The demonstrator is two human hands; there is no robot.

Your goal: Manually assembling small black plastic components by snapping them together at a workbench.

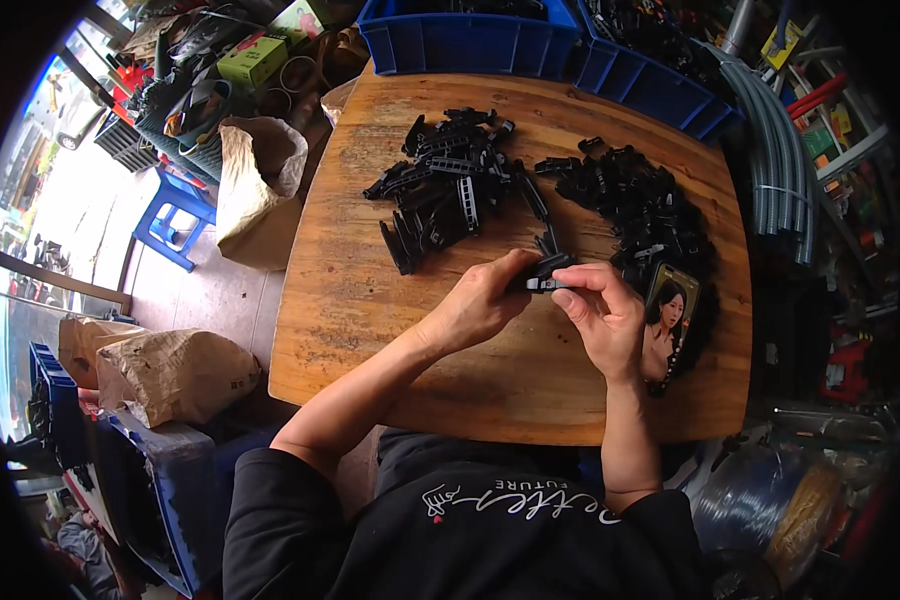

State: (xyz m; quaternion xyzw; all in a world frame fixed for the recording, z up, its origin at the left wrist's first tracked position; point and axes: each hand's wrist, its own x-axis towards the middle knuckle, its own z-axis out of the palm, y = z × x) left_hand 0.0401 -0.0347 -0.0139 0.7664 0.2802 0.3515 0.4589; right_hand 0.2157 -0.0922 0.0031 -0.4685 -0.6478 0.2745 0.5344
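Above the table, my left hand (pixel 482 298) is closed around a black plastic part (pixel 550 268), with its thumb and fingers near the part's front end. My right hand (pixel 608 312) pinches a small grey-tipped end piece (pixel 544 285) of it between thumb and forefinger. How the two pieces fit together is hidden by the fingers. Just beyond my left hand spreads a heap of long black plastic parts (pixel 440 165), some with slotted sides. A second heap, of smaller black plastic pieces (pixel 650 200), lies beyond my right hand.
A phone (pixel 672 310) with a portrait on it lies right of my right hand. Blue bins (pixel 470 45) of black parts stand along the table's (pixel 320 310) far edge. Paper sacks (pixel 175 370) and a blue stool (pixel 173 215) are at left, coiled tubing (pixel 780 160) at right.
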